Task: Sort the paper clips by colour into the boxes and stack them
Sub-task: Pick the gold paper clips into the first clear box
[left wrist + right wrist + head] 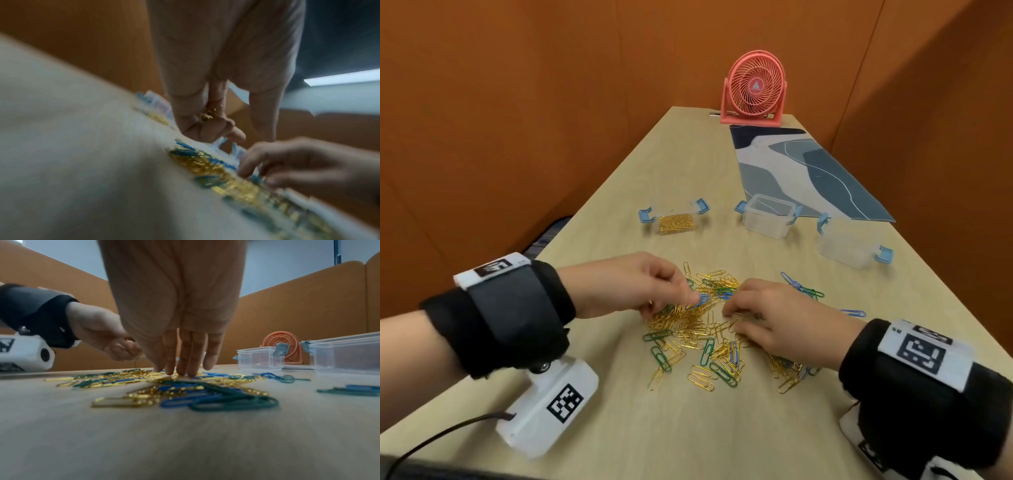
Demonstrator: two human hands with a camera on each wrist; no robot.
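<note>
A mixed pile of gold, green and blue paper clips (698,335) lies on the table in front of me. My left hand (686,298) hovers over the pile's far left side with its fingers curled. The left wrist view shows a bunch of gold clips (207,113) gripped in that hand (207,128). My right hand (732,310) rests its straight fingertips (180,369) on the pile's right part and holds nothing. Behind the pile stand three clear boxes with blue latches: one holding gold clips (676,219), an empty one (768,219) and another empty one (849,248).
Loose blue and green clips (799,286) lie to the right of the pile, with a single blue one (854,312) nearer me. A pink desk fan (755,89) and a blue patterned mat (808,171) sit at the far end. Orange partition walls enclose the table.
</note>
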